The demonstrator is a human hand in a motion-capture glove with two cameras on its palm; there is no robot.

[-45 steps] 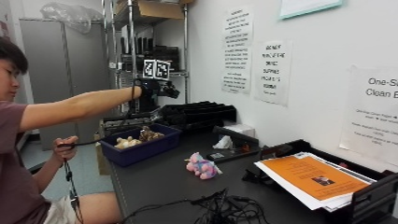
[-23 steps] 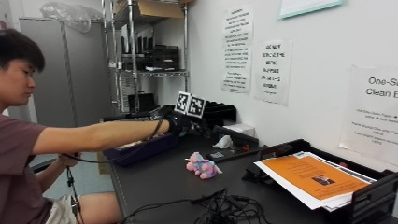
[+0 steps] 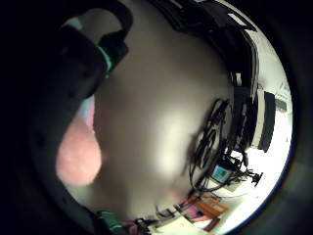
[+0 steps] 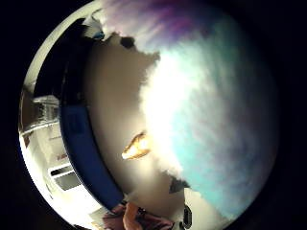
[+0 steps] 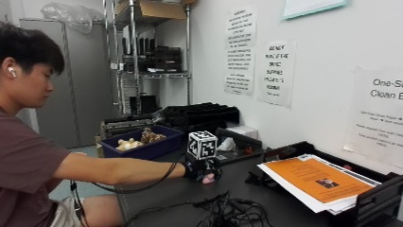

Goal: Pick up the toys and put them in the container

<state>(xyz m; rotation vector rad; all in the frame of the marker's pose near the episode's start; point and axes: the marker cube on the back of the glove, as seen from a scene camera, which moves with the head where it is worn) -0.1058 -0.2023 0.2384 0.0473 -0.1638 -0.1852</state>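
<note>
- The person sits at the dark surface with the gloved right hand reached out over it, down on the plush toy, of which only a pink bit shows beneath the glove.
- The hand covers the toy from above; whether its fingers are curled round the plush or only lie on it, I cannot tell.
- The thumb side palm view is filled by the toy's fur, white and teal with purple, so the toy is right against the palm.
- In the little finger side palm view a pink part of the toy sits beside the black glove, with bare surface beyond.
- The blue container stands on the same surface, well apart from the toy and nearer the metal shelf; it holds 2 or more pale and brown toys.
- A tangle of black cables lies near the toy, on the side away from the container.
- A tray with orange paper sits beyond the toy from the container, against the wall.
</note>
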